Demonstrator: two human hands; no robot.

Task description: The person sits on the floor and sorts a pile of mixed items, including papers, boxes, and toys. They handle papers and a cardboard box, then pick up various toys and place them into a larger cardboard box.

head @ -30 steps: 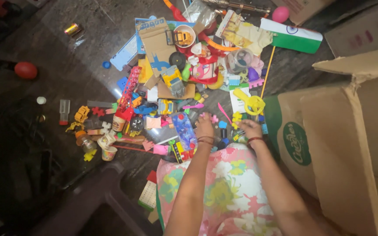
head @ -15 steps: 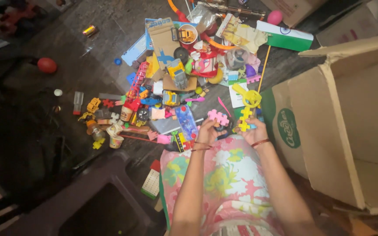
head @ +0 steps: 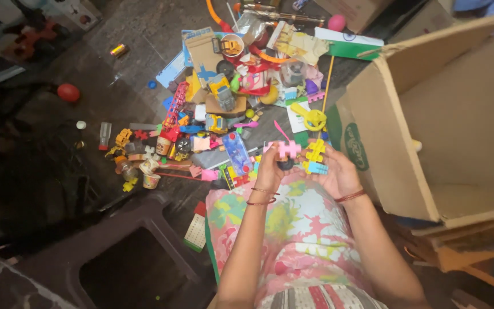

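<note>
Raised hands: left grip (head: 271, 167) holds pink toy (head: 286, 150).

This looks like a room in a home, with play things spread over a dark stone floor (head: 138, 34). The landmark is the large open cardboard box (head: 458, 120) lying on its side. Just beside its opening sits a heap of small plastic toys (head: 230, 114): cars, blocks, cups and cards. Farther from the box, beyond the heap, a red ball (head: 68, 92) lies alone. Nearer the camera than the heap stands a dark plastic stool (head: 127, 252).
</note>
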